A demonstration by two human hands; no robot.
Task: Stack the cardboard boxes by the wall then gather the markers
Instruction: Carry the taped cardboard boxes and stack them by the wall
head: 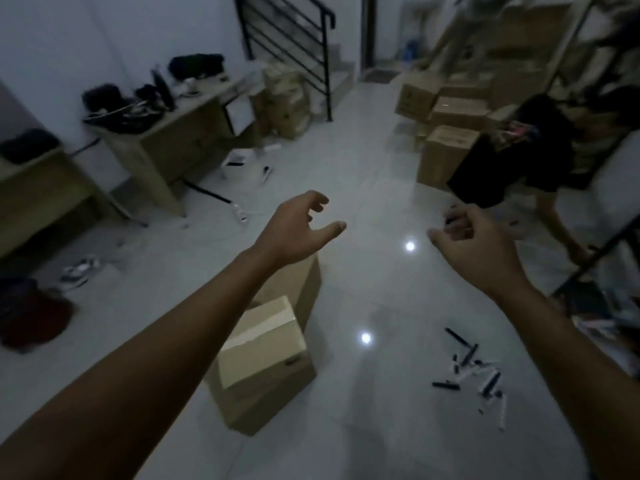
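Below, two boxes (263, 362) sit lower centre, nearer the left hand (294, 233), fingers loosely spread and empty; right hand (474, 244), fingers half-curled, hovers above markers (474, 372).

Two brown taped cardboard boxes (263, 362) sit touching on the pale floor, the nearer one tilted, while black and white markers (474, 372) lie scattered well apart to their right.

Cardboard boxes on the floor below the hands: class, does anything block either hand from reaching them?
Nothing visible does. The left hand and right hand hang empty above the two cardboard boxes, with only open air between. The markers lie apart, to the right.
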